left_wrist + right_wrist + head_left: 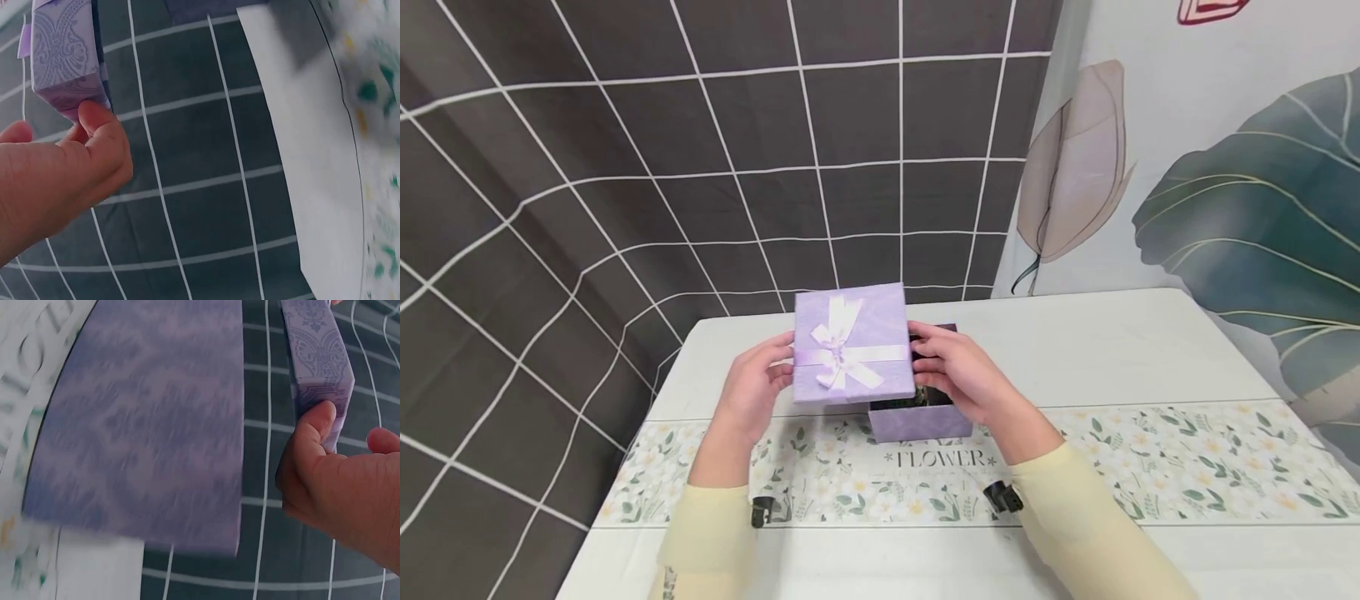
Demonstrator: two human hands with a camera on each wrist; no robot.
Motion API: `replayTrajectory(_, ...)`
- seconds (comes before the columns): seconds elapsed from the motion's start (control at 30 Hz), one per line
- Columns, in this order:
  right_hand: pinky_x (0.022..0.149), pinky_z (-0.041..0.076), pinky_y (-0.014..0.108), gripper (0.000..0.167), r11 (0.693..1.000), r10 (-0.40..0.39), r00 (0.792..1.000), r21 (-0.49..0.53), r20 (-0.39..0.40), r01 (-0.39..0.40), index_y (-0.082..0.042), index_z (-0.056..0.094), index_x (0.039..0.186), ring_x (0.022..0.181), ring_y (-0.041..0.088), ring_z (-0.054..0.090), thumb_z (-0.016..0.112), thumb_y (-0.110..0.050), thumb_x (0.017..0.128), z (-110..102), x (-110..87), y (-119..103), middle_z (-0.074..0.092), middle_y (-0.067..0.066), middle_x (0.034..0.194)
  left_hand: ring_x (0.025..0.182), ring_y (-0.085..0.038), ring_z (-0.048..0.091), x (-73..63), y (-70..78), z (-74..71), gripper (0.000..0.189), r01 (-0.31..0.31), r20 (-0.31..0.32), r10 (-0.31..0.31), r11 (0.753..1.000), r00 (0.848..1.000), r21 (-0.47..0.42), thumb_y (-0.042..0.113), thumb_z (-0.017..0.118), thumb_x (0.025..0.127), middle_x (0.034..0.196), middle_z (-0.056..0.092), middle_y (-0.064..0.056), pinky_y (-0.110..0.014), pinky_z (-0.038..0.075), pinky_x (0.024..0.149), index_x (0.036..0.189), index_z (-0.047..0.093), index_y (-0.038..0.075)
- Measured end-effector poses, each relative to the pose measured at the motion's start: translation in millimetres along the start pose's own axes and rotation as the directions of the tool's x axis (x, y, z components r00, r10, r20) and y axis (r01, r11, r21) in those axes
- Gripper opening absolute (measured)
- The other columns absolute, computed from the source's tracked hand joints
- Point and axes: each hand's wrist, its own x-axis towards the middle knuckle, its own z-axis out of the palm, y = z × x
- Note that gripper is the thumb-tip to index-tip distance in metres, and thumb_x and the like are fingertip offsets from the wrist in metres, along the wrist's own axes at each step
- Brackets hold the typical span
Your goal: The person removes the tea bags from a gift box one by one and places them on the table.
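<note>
Lid (871, 325) is looking light and stiff, probably cardboard; left hand (756, 379) and right hand (957, 365) are gripping opposite sides, solid spot imo, sparing that delicate bow (838, 352).

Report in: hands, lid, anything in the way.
Left hand and right hand hold lilac gift-box lid by opposite sides. Lid off box base, partly hiding it from head view. Nothing visibly obstructing the lid.

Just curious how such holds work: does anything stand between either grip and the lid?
Nothing visible does: the left grip and right grip hold the lid directly, at opposite sides. The box, partly hidden behind the lid in the head view, blocks neither grip.
</note>
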Motion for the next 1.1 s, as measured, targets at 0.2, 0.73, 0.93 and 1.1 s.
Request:
replayTrajectory(0.2, 0.075, 0.053, 0.026, 0.056, 0.998, 0.043, 0.999, -0.043, 0.026, -0.042, -0.004, 0.042, 0.151, 0.082, 0.018, 0.055, 0.047, -0.001, 0.096, 36.8, 15.3, 7.2, 0.052, 0.015, 0.106, 0.088, -0.012, 0.048, -6.8, 3.2, -30.3, 0.046, 0.022, -0.089, -0.014, 0.996, 0.996, 0.089, 0.006, 0.040, 0.102, 0.128, 0.045, -0.012, -0.020, 0.043, 0.080, 0.144, 0.043, -0.012)
replayTrajectory(0.73, 0.093, 0.050, 0.044, 0.065, 0.946, 0.150, 0.989, -0.290, 0.007, -0.142, -0.004, 0.041, 0.152, 0.109, 0.027, 0.058, 0.056, -0.008, 0.089, 114.1, 41.8, 36.8, 0.059, 0.014, 0.129, 0.088, -0.014, 0.044, -10.5, 0.7, -80.8, 0.051, 0.218, -0.267, -0.126, 0.911, 0.956, 0.350, 0.019, 0.040, 0.104, 0.120, 0.043, -0.012, -0.021, 0.041, 0.075, 0.146, 0.041, -0.011)
replayTrajectory(0.93, 0.088, 0.052, 0.042, 0.063, 0.898, 0.197, 0.980, -0.394, -0.041, -0.197, 0.001, 0.046, 0.146, 0.097, 0.024, 0.062, 0.059, -0.010, 0.086, 129.2, 53.7, 53.0, 0.063, 0.012, 0.123, 0.087, -0.016, 0.045, -2.2, -15.1, -91.6, 0.041, 0.272, -0.304, -0.153, 0.874, 0.940, 0.403, 0.020, 0.044, 0.102, 0.110, 0.045, -0.012, -0.024, 0.042, 0.073, 0.127, 0.050, -0.012)
replayTrajectory(1.1, 0.078, 0.052, 0.039, 0.055, 0.859, 0.212, 0.974, -0.461, -0.074, -0.222, 0.005, 0.053, 0.136, 0.076, 0.021, 0.056, 0.061, -0.010, 0.083, 131.4, 60.2, 73.2, 0.062, 0.010, 0.105, 0.089, -0.016, 0.049, 3.2, -27.2, -98.2, 0.052, 0.325, -0.289, -0.212, 0.842, 0.933, 0.431, 0.021, 0.042, 0.102, 0.121, 0.048, -0.021, -0.025, 0.044, 0.073, 0.136, 0.042, -0.017)
